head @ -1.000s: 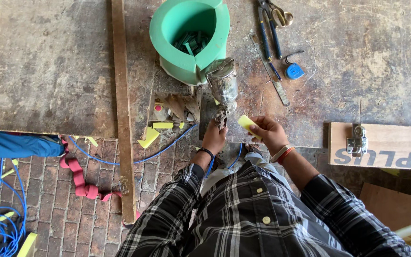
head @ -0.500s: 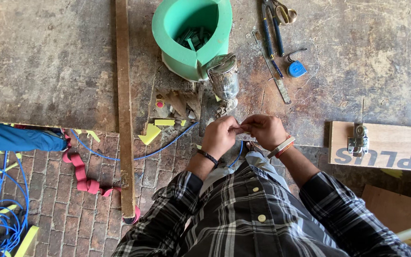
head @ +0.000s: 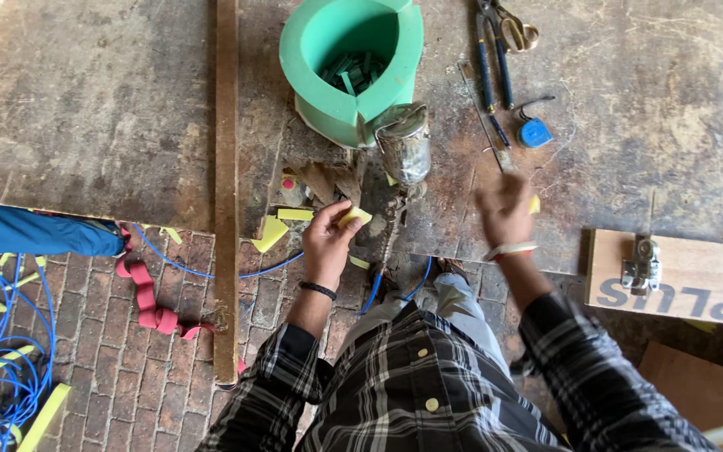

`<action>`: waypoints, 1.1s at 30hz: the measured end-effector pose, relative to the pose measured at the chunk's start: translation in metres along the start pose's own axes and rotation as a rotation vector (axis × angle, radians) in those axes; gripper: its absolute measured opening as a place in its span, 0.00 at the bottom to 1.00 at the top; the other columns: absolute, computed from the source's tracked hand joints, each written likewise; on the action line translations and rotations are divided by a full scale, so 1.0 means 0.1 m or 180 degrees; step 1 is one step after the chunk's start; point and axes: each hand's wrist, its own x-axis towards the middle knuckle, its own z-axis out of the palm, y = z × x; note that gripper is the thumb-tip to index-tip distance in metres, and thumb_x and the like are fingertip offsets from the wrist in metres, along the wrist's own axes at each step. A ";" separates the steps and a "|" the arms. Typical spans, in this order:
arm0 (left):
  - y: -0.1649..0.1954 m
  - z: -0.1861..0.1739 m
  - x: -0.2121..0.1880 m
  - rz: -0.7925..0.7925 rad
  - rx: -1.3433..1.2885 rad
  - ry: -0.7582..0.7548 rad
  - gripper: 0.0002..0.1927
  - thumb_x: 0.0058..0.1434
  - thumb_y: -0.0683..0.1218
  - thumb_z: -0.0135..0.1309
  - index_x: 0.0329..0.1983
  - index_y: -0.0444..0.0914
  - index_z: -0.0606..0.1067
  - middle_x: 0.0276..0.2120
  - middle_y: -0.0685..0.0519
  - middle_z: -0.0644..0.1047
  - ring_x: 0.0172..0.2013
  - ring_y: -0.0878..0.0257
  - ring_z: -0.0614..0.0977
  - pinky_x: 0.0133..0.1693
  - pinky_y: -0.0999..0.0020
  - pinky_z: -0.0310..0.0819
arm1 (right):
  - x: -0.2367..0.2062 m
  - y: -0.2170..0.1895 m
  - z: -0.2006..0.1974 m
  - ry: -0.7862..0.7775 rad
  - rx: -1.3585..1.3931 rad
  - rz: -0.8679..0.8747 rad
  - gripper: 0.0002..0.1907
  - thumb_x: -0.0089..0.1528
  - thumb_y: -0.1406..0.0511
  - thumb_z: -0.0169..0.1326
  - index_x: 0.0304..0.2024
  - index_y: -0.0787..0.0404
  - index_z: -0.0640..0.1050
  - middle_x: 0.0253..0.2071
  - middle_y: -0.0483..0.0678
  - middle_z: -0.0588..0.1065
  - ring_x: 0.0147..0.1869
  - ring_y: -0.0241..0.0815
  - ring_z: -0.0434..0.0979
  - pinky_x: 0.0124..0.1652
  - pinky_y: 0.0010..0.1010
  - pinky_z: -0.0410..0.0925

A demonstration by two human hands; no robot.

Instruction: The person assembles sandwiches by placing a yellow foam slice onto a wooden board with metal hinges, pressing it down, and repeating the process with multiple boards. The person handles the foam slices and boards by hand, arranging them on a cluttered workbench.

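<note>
Right hand [head: 505, 211] blurred, grip unclear, a yellow scrap [head: 534, 204] barely showing at its edge — left hand [head: 330, 238] pinching a small pale-yellow foam wedge [head: 354, 217] over the worn bench [head: 110, 109], below the green foam tub [head: 353, 67] and metal can [head: 404, 144].

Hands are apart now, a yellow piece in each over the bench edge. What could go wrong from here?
Left hand pinches a small yellow foam piece right at the worktop's edge; a slip could send it to the brick floor among other scraps. Right hand is motion-blurred near the metal can and the blue-handled tools; a fast sweep might knock them.
</note>
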 end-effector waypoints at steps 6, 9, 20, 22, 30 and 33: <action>0.04 -0.21 0.00 -0.1157 -0.0244 0.0077 0.21 0.62 0.41 0.60 0.59 0.37 0.75 0.48 0.49 0.81 0.43 0.64 0.86 0.35 0.70 0.86 | -0.70 -0.80 1.09 -0.0866 0.0403 0.0580 0.56 0.50 0.56 0.74 0.67 0.66 0.53 0.63 0.63 0.64 0.67 0.59 0.64 0.64 0.47 0.62; -0.01 -0.30 -0.04 -0.1385 -0.0093 0.0040 0.20 0.62 0.42 0.60 0.57 0.37 0.75 0.48 0.48 0.81 0.43 0.66 0.86 0.36 0.71 0.87 | -0.67 -0.88 1.34 -0.0307 -0.0063 0.0064 0.49 0.52 0.58 0.71 0.66 0.65 0.56 0.61 0.63 0.67 0.67 0.59 0.67 0.65 0.46 0.65; -0.08 -0.09 -0.12 -0.0699 -0.0232 -0.0333 0.17 0.61 0.41 0.61 0.53 0.36 0.75 0.47 0.48 0.82 0.45 0.63 0.85 0.40 0.71 0.86 | -0.76 -0.57 0.75 -0.0603 0.2118 0.1107 0.34 0.63 0.68 0.57 0.71 0.59 0.64 0.62 0.58 0.75 0.62 0.51 0.76 0.60 0.38 0.68; 0.04 0.08 -0.11 -0.0405 -0.0172 -0.0453 0.15 0.61 0.41 0.62 0.51 0.35 0.77 0.47 0.47 0.82 0.45 0.62 0.86 0.42 0.70 0.86 | -0.72 -0.37 0.39 -0.0792 0.2720 0.1273 0.36 0.62 0.70 0.55 0.73 0.61 0.62 0.61 0.59 0.75 0.61 0.51 0.76 0.59 0.41 0.68; 1.20 1.29 -0.53 0.1158 -0.0557 -0.1120 0.09 0.62 0.39 0.65 0.45 0.35 0.81 0.47 0.49 0.79 0.47 0.63 0.86 0.47 0.69 0.84 | -0.98 -0.04 -1.48 -0.1322 0.4274 0.0905 0.30 0.66 0.65 0.54 0.68 0.66 0.65 0.55 0.59 0.77 0.58 0.57 0.80 0.58 0.54 0.73; 1.67 1.78 -0.92 0.1968 0.0116 -0.0994 0.09 0.59 0.38 0.67 0.43 0.37 0.82 0.44 0.51 0.84 0.39 0.64 0.86 0.39 0.71 0.83 | -1.23 0.03 -2.02 -0.1118 0.4294 0.0687 0.29 0.67 0.64 0.54 0.69 0.66 0.65 0.54 0.58 0.77 0.57 0.56 0.80 0.54 0.54 0.75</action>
